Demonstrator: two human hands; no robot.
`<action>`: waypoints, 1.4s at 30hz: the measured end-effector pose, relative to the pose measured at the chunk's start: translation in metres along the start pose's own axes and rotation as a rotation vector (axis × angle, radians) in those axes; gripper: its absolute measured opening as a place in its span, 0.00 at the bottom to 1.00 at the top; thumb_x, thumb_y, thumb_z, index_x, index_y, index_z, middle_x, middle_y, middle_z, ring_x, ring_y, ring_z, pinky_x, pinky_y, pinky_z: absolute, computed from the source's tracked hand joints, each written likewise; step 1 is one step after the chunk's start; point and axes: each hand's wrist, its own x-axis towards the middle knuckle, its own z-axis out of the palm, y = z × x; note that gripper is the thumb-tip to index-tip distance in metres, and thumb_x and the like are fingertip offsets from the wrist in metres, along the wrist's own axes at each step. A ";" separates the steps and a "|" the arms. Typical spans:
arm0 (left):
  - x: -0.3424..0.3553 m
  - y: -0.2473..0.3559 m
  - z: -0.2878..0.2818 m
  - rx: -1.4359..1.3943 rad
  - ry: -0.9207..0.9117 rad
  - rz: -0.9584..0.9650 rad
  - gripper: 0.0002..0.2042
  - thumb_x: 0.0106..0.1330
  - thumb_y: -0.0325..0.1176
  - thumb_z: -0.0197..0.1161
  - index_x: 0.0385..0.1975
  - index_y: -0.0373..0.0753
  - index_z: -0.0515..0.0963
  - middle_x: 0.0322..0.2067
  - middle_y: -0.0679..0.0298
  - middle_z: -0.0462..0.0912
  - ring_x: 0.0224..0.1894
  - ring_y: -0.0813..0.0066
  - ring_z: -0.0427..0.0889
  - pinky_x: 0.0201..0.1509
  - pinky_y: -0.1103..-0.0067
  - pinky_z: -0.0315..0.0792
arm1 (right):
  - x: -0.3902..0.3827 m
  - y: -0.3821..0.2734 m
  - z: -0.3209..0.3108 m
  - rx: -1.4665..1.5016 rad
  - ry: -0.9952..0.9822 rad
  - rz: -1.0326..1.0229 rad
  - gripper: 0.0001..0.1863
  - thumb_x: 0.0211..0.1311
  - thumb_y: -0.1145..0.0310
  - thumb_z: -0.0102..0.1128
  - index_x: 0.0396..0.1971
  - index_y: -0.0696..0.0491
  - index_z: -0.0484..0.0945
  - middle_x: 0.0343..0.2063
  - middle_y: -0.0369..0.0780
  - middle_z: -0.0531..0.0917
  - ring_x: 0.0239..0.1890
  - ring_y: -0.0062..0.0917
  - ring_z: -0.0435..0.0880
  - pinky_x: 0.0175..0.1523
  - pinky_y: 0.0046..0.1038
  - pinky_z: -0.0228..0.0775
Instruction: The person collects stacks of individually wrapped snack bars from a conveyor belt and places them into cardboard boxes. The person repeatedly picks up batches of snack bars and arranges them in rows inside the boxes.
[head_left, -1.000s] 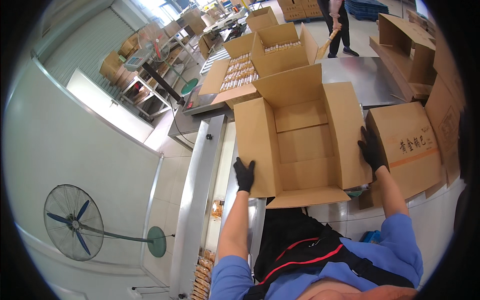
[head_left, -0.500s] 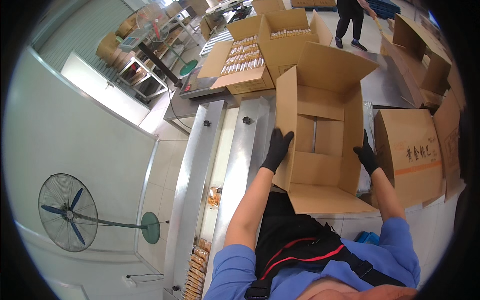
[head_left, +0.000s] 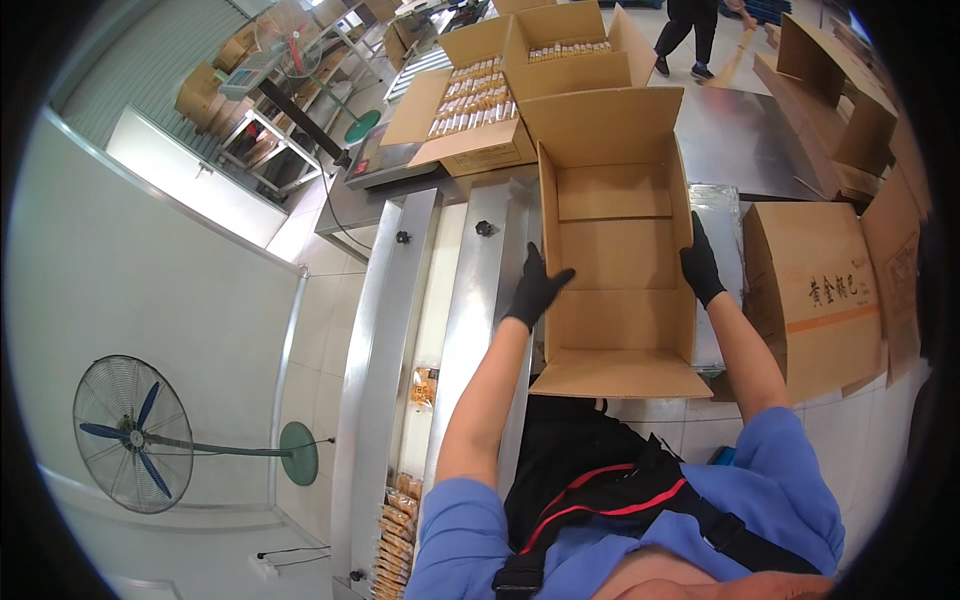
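An open cardboard box [head_left: 615, 255] stands in front of me with its flaps folded outward and its bare brown bottom showing. My left hand [head_left: 538, 288], in a black glove, grips the box's left wall, with the thumb over the edge. On the opposite wall my right hand [head_left: 703, 268], gloved alike, holds the box from outside; part of its fingers is hidden against the cardboard. To the left runs a metal conveyor trough [head_left: 425, 340] carrying a wrapped snack pack [head_left: 424, 387] and, nearer, a row of similar packs [head_left: 397, 535].
Beyond stand cartons of wrapped packs [head_left: 470, 105] beside a weighing scale [head_left: 395, 165]. Right are a printed closed carton [head_left: 815, 290], a silvery flat bundle [head_left: 715, 270] and a metal table [head_left: 745, 140]. A person [head_left: 690, 30] holds a broom [head_left: 738, 58]. A fan [head_left: 132, 433] stands left.
The box has shifted left and straightened, and the gap between its bottom flaps is no longer visible. Both hands have moved with it. A broom has come into view by the other person.
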 end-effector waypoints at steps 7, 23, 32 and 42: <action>-0.197 0.083 -0.004 0.599 -0.494 0.581 0.38 0.65 0.60 0.59 0.73 0.49 0.61 0.74 0.52 0.56 0.75 0.45 0.54 0.74 0.47 0.48 | 0.008 0.051 0.012 -0.279 0.136 -0.058 0.42 0.55 0.86 0.45 0.74 0.55 0.53 0.62 0.55 0.73 0.63 0.45 0.74 0.65 0.36 0.69; -0.117 0.002 0.108 0.620 -0.109 0.549 0.17 0.50 0.37 0.71 0.41 0.43 0.80 0.35 0.60 0.80 0.43 0.61 0.80 0.47 0.64 0.72 | 0.079 0.117 -0.005 -0.252 0.022 -0.197 0.46 0.48 0.85 0.44 0.74 0.55 0.53 0.65 0.54 0.69 0.70 0.46 0.65 0.72 0.32 0.58; -0.192 -0.019 0.120 0.569 0.042 0.537 0.02 0.57 0.33 0.60 0.26 0.45 0.78 0.28 0.62 0.80 0.37 0.63 0.80 0.44 0.66 0.72 | -0.023 0.085 -0.009 -0.331 -0.057 -0.101 0.41 0.59 0.78 0.47 0.75 0.48 0.50 0.64 0.53 0.72 0.63 0.49 0.73 0.61 0.41 0.71; -0.270 -0.020 -0.005 0.390 0.535 0.170 0.26 0.61 0.44 0.69 0.58 0.41 0.76 0.61 0.53 0.73 0.65 0.50 0.68 0.66 0.56 0.63 | -0.044 -0.035 0.062 -0.862 0.127 -0.573 0.41 0.65 0.59 0.64 0.72 0.55 0.56 0.69 0.52 0.66 0.71 0.45 0.62 0.72 0.44 0.57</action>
